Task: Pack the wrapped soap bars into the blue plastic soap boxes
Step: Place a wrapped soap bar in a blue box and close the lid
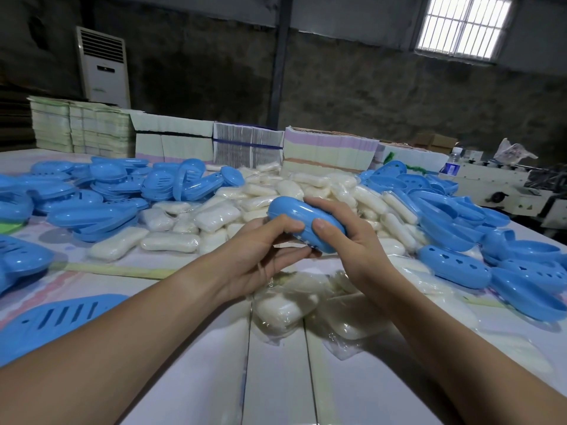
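Two bare forearms reach in from the bottom edge over a white table (276,378). At the near left, a flat blue plastic tray with slanted slots (58,320) is cut off by the frame. Under the wrists lie white soap bars in clear crinkled wrap (285,305). Above them both hands meet on a closed oval blue plastic soap box (302,222), held clear of the table. The right hand (346,240) grasps its right end, thumb on top and fingers curled behind. The left hand (260,256) pinches its lower left edge between thumb and fingers (whatever is inside the box is hidden). Beyond, a heap of wrapped white soap bars (276,194) fills the table's middle, flanked by piles of open blue box halves on the left (107,191) and right (460,216). Farther back stand stacks of flat printed cartons (245,145), their print too small to read, and a water bottle with an illegible blue label (451,165). A white standing air conditioner (104,67) and a barred window (463,24) sit at the dark wall.
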`<action>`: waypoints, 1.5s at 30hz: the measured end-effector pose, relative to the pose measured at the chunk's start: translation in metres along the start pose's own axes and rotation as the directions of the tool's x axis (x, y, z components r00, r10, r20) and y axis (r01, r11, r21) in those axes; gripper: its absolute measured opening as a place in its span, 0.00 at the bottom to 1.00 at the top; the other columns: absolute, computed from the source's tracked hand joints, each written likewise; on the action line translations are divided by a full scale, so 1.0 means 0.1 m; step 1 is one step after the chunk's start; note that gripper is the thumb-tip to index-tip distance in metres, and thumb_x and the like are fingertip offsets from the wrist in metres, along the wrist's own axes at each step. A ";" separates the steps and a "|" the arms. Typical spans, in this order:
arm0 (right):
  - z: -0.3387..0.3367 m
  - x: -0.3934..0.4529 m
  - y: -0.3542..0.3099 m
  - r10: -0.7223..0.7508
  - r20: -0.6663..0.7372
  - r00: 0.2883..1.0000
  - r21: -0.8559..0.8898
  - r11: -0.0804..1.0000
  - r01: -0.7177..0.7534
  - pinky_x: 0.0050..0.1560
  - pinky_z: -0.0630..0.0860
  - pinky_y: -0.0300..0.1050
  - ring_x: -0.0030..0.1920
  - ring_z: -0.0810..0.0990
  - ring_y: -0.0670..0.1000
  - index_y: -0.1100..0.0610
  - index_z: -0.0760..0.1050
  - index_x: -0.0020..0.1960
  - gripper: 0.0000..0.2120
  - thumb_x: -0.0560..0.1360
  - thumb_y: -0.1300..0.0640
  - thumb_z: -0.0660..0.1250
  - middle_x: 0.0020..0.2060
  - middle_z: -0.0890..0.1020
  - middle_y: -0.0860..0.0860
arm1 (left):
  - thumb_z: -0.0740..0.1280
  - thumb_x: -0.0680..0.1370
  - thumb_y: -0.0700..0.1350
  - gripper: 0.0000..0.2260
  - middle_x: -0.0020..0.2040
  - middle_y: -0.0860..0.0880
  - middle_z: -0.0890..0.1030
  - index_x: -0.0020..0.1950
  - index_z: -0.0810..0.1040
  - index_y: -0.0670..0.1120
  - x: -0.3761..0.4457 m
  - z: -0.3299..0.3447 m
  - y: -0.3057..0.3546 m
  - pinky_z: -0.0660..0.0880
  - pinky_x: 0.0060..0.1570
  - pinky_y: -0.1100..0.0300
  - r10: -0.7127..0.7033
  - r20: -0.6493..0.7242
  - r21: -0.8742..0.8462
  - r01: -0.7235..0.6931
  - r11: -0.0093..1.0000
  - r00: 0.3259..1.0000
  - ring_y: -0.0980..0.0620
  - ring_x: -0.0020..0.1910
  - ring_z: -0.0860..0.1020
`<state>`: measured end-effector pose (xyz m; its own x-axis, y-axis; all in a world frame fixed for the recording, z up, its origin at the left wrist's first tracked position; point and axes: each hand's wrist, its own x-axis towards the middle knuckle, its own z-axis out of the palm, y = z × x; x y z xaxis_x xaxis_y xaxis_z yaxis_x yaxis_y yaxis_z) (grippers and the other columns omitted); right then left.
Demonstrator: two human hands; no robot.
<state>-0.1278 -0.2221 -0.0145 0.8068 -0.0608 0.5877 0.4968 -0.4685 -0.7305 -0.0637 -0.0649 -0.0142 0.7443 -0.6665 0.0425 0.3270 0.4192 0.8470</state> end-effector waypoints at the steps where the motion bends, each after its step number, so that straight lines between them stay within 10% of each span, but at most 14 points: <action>1: 0.00 0.00 0.00 -0.001 -0.002 1.000 -0.002 1.000 0.001 0.49 0.74 0.32 0.55 0.78 0.43 0.40 0.76 0.60 0.14 0.76 0.50 0.62 0.60 0.78 0.50 | 0.66 0.78 0.35 0.07 0.51 0.35 0.85 0.55 0.79 0.35 0.00 0.00 0.00 0.84 0.46 0.58 0.006 -0.003 -0.015 -0.006 1.000 1.000 0.37 0.49 0.85; 12: -0.02 -0.01 0.00 0.016 0.031 0.999 0.006 1.000 -0.017 0.53 0.76 0.37 0.56 0.78 0.43 0.43 0.74 0.66 0.23 0.71 0.51 0.70 0.61 0.78 0.45 | 0.73 0.67 0.38 0.31 0.63 0.33 0.80 0.69 0.73 0.34 -0.01 -0.01 0.02 0.83 0.51 0.54 0.073 -0.007 -0.069 -0.073 0.995 0.997 0.39 0.61 0.81; 21: -0.13 0.01 0.02 -0.196 -0.047 0.980 -0.307 0.936 0.172 0.57 0.70 0.29 0.55 0.77 0.37 0.43 0.71 0.66 0.30 0.68 0.55 0.78 0.57 0.78 0.35 | 0.75 0.72 0.44 0.28 0.66 0.36 0.78 0.70 0.74 0.41 -0.01 0.00 0.05 0.81 0.56 0.49 0.030 0.054 -0.019 -0.029 0.999 0.998 0.38 0.58 0.83; 36: -0.05 0.05 0.06 -0.082 -0.077 0.994 -0.192 0.979 0.066 0.49 0.81 0.48 0.45 0.84 0.51 0.31 0.73 0.61 0.20 0.70 0.40 0.68 0.51 0.82 0.36 | 0.75 0.71 0.44 0.29 0.60 0.36 0.82 0.71 0.70 0.45 0.04 0.00 -0.01 0.82 0.54 0.48 0.054 0.011 -0.077 -0.053 0.996 0.998 0.36 0.55 0.84; 45: 0.05 0.02 0.03 -0.155 -0.140 0.978 -0.272 0.956 0.113 0.48 0.79 0.42 0.49 0.82 0.43 0.48 0.77 0.65 0.22 0.74 0.43 0.66 0.53 0.83 0.40 | 0.75 0.70 0.40 0.31 0.59 0.36 0.83 0.71 0.69 0.44 0.05 -0.03 -0.06 0.79 0.59 0.48 0.110 0.064 -0.104 -0.103 0.989 0.992 0.38 0.57 0.83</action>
<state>-0.1234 -0.2195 -0.0174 0.6671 -0.1099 0.7368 0.4789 -0.6943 -0.5372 -0.0598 -0.0691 -0.0210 0.7367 -0.6547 0.1689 0.3080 0.5474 0.7781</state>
